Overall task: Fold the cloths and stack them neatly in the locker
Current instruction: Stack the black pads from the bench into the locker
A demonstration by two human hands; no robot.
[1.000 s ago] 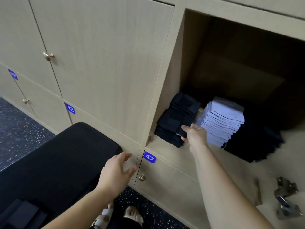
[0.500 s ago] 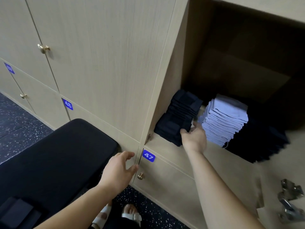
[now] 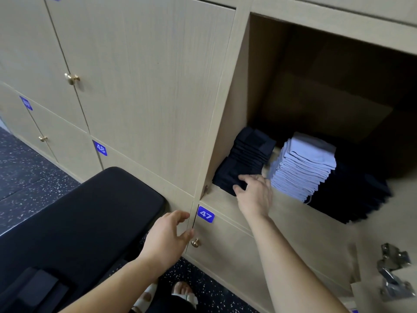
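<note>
1. The step in hand, as I judge it, is squaring the dark stack (image 3: 246,161) of folded cloths inside the open locker (image 3: 228,123); flat, even pressure along its front edge should keep the upper layers from sliding.
2. My right hand (image 3: 256,196) is loosely spread and grips nothing; its fingertips (image 3: 243,177) touch the stack's lower front; a pale blue stack (image 3: 304,168) stands just right of them, and another dark pile (image 3: 354,197) lies beyond.
3. My left hand (image 3: 168,237) is relaxed, half-curled and empty, beside the locker frame; a black bench (image 3: 79,222) lies left of it.
</note>
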